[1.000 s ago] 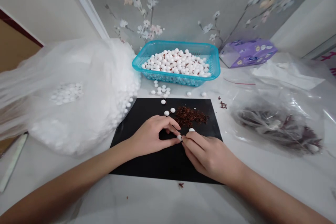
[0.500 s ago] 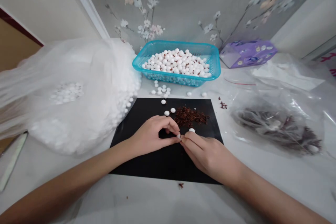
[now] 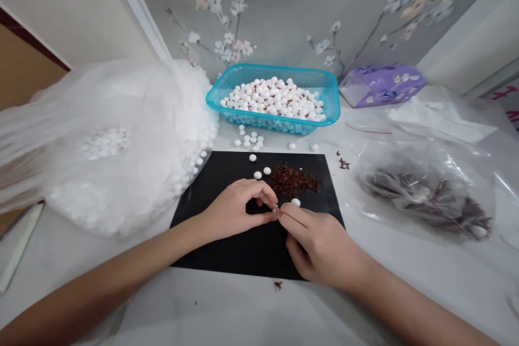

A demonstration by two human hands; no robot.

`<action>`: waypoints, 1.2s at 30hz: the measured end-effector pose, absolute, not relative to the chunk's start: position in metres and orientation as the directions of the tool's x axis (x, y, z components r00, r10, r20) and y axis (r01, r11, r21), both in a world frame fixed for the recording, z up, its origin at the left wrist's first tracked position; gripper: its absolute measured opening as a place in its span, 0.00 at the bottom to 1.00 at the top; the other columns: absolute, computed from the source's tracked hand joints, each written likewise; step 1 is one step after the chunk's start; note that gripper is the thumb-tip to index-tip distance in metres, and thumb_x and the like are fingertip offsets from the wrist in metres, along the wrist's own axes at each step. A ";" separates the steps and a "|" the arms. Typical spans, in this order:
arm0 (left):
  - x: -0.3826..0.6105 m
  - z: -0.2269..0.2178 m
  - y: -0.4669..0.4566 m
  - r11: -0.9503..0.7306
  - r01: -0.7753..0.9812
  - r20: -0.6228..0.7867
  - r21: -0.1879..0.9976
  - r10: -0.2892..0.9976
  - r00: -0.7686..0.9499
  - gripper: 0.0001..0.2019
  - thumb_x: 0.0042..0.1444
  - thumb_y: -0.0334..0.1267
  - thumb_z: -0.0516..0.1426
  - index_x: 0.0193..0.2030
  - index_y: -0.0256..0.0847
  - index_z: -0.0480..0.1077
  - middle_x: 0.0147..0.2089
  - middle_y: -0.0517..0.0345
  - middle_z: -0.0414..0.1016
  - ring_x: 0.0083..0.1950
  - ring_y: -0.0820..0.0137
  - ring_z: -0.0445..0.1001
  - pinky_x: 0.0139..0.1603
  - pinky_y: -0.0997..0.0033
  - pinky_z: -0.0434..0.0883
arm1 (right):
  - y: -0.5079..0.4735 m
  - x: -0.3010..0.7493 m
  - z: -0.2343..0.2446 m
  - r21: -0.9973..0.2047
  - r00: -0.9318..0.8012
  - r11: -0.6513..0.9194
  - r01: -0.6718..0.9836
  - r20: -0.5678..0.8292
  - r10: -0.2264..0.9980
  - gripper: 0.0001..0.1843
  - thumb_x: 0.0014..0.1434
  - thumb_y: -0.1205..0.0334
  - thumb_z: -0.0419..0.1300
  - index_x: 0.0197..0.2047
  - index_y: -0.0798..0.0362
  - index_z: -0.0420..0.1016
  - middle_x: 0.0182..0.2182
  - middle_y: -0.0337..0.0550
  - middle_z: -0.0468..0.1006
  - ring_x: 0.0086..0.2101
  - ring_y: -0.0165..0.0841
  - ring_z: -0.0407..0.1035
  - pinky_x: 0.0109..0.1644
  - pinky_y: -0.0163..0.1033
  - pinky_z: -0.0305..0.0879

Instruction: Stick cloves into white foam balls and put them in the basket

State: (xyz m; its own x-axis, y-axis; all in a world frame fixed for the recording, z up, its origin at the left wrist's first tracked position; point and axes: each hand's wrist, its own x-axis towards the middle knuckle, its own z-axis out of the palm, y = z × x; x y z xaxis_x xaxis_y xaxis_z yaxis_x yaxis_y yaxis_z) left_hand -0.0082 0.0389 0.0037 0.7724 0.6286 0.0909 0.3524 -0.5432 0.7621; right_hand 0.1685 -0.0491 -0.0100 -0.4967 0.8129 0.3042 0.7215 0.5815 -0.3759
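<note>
Over a black mat (image 3: 243,248), my left hand (image 3: 233,210) pinches a small white bead (image 3: 275,210) between thumb and fingers. My right hand (image 3: 320,243) meets it from the right, fingertips pinched against the same bead; whatever it holds is too small to make out. A heap of small dark red pieces (image 3: 292,179) lies on the mat just beyond my fingers. Loose white beads (image 3: 257,175) sit on the mat near it, one (image 3: 295,203) right beside my right fingers.
A turquoise basket (image 3: 332,102) of white beads stands behind the mat, with stray beads (image 3: 249,139) before it. A big clear bag of white beads (image 3: 105,146) fills the left. A clear bag of dark red pieces (image 3: 430,200) lies right, a purple box (image 3: 381,84) behind.
My right hand has drawn slightly back and curled tighter, while the pinched bead stays between both hands' fingertips. The view shifted slightly.
</note>
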 end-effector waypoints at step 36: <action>-0.029 -0.001 0.078 -0.632 0.753 0.247 0.182 0.771 0.588 0.23 0.62 0.46 0.48 0.62 0.43 0.56 0.68 0.49 0.53 0.66 0.56 0.53 0.62 0.52 0.53 | -0.037 0.190 -0.020 -0.519 0.223 0.003 0.855 0.371 0.902 0.06 0.56 0.65 0.53 0.37 0.51 0.69 0.34 0.42 0.74 0.17 0.26 0.58 0.23 0.36 0.60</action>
